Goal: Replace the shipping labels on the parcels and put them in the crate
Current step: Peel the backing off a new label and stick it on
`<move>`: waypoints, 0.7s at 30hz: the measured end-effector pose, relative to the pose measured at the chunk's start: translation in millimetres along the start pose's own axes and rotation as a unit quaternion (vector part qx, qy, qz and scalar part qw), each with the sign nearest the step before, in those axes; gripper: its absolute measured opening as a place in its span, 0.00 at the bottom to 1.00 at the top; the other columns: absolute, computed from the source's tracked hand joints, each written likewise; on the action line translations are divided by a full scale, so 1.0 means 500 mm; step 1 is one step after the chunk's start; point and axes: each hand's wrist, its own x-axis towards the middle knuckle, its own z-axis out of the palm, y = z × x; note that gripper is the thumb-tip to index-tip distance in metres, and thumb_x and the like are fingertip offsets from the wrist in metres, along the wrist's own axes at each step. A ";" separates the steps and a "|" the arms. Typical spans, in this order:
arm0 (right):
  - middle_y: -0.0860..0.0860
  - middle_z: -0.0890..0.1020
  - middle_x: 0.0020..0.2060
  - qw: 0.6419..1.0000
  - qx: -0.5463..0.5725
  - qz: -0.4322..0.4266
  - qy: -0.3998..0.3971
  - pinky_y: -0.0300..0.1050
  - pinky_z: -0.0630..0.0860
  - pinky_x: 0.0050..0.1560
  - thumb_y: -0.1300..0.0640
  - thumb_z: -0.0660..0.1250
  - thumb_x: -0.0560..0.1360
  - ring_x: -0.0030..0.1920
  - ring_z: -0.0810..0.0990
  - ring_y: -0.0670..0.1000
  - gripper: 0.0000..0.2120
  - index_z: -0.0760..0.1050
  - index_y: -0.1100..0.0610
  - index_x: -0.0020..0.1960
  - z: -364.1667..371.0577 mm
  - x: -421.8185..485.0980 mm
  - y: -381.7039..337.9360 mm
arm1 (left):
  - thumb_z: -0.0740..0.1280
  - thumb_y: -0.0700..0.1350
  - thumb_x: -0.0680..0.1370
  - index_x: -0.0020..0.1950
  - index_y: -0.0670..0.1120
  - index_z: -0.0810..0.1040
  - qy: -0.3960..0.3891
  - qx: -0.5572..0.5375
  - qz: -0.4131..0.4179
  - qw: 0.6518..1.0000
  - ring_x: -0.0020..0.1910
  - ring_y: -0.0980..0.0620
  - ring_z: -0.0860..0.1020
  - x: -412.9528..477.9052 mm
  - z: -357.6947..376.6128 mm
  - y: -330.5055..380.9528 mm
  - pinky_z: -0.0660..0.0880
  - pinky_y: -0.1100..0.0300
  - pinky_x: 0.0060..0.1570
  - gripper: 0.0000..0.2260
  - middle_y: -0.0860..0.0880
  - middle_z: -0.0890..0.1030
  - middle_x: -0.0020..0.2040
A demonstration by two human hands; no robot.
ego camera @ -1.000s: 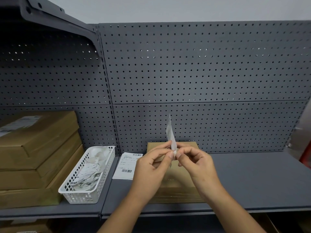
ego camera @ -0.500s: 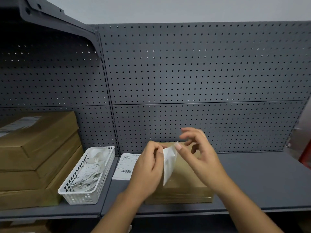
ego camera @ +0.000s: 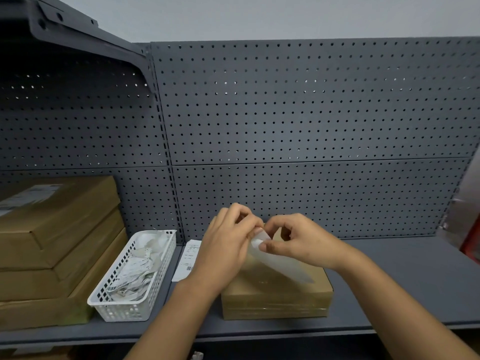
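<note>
A flat brown cardboard parcel (ego camera: 278, 294) lies on the grey shelf in front of me. Above it both hands work a white label sheet (ego camera: 275, 263) whose pale underside faces me and slants down to the right. My left hand (ego camera: 226, 245) pinches its upper end. My right hand (ego camera: 298, 242) pinches the same end between thumb and forefinger. A printed shipping label (ego camera: 188, 258) with a barcode lies flat on the shelf, left of the parcel and partly behind my left hand.
A white plastic basket (ego camera: 135, 305) holding several crumpled labels stands to the left. Further left is a stack of three larger brown boxes (ego camera: 52, 245); the top one bears a label. Grey pegboard (ego camera: 311, 126) backs the shelf (ego camera: 402, 281).
The label stood upright between my fingers, then folded downward; it now slants low over the parcel. Both hands have drawn together at its upper end.
</note>
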 end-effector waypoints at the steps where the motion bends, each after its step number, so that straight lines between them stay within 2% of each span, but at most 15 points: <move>1: 0.40 0.83 0.42 1.000 0.020 0.004 0.004 0.33 0.67 0.33 0.46 0.75 0.77 0.30 0.69 0.41 0.07 0.82 0.49 0.48 0.002 0.000 0.001 | 0.66 0.46 0.83 0.54 0.55 0.78 0.001 0.010 0.007 1.000 0.52 0.54 0.70 0.002 0.001 -0.001 0.70 0.58 0.50 0.04 0.57 0.72 0.54; 4: 0.43 0.82 0.39 0.995 0.099 0.021 0.025 0.34 0.68 0.36 0.49 0.76 0.76 0.32 0.71 0.41 0.07 0.83 0.52 0.48 0.012 -0.002 0.006 | 0.65 0.50 0.83 0.53 0.56 0.79 0.011 0.006 0.003 1.000 0.51 0.54 0.71 0.009 0.005 0.001 0.70 0.58 0.51 0.03 0.58 0.72 0.52; 6: 0.42 0.81 0.36 0.989 0.132 0.033 0.054 0.39 0.71 0.39 0.50 0.75 0.76 0.34 0.74 0.45 0.07 0.84 0.54 0.48 0.019 -0.004 0.011 | 0.64 0.54 0.83 0.56 0.58 0.80 0.008 -0.045 -0.047 0.998 0.52 0.55 0.71 0.014 0.007 0.007 0.71 0.58 0.51 0.05 0.59 0.73 0.50; 8: 0.42 0.80 0.33 0.983 0.153 0.047 0.095 0.40 0.71 0.38 0.52 0.76 0.76 0.34 0.75 0.47 0.07 0.83 0.55 0.46 0.025 -0.005 0.020 | 0.63 0.58 0.83 0.59 0.59 0.78 0.006 -0.100 -0.115 0.988 0.52 0.56 0.72 0.014 0.012 0.016 0.72 0.58 0.50 0.08 0.59 0.74 0.49; 11: 0.48 0.81 0.34 0.966 0.206 0.061 0.140 0.43 0.69 0.32 0.53 0.77 0.75 0.32 0.75 0.50 0.07 0.83 0.57 0.45 0.032 -0.008 0.029 | 0.65 0.62 0.81 0.54 0.57 0.76 0.000 -0.234 -0.239 0.942 0.45 0.57 0.76 0.007 0.021 0.029 0.75 0.59 0.46 0.10 0.56 0.79 0.47; 13: 0.53 0.83 0.37 0.957 0.238 0.057 0.156 0.44 0.69 0.29 0.55 0.78 0.74 0.32 0.76 0.52 0.07 0.84 0.58 0.46 0.037 -0.010 0.032 | 0.67 0.63 0.79 0.51 0.55 0.75 -0.021 -0.297 -0.289 0.910 0.43 0.57 0.79 0.003 0.034 0.030 0.77 0.60 0.46 0.12 0.54 0.81 0.46; 14: 0.54 0.83 0.38 0.952 0.253 0.054 0.161 0.44 0.70 0.28 0.56 0.78 0.74 0.32 0.76 0.53 0.07 0.84 0.59 0.46 0.040 -0.011 0.033 | 0.69 0.63 0.78 0.50 0.54 0.75 -0.031 -0.315 -0.300 0.900 0.44 0.56 0.81 0.001 0.041 0.029 0.78 0.60 0.48 0.13 0.53 0.82 0.47; 18: 0.57 0.84 0.37 0.944 0.283 0.051 0.162 0.44 0.73 0.27 0.59 0.79 0.72 0.31 0.77 0.54 0.08 0.83 0.64 0.45 0.043 -0.016 0.037 | 0.73 0.57 0.78 0.52 0.50 0.79 -0.038 -0.414 -0.318 0.852 0.48 0.52 0.85 0.003 0.054 0.032 0.82 0.48 0.55 0.12 0.49 0.85 0.49; 21: 0.58 0.81 0.34 0.942 0.298 0.059 0.143 0.44 0.73 0.27 0.61 0.80 0.70 0.30 0.77 0.54 0.11 0.81 0.67 0.44 0.036 -0.028 0.048 | 0.74 0.52 0.79 0.48 0.49 0.85 -0.053 -0.427 -0.284 0.857 0.45 0.58 0.82 0.006 0.050 0.032 0.81 0.55 0.53 0.07 0.51 0.86 0.46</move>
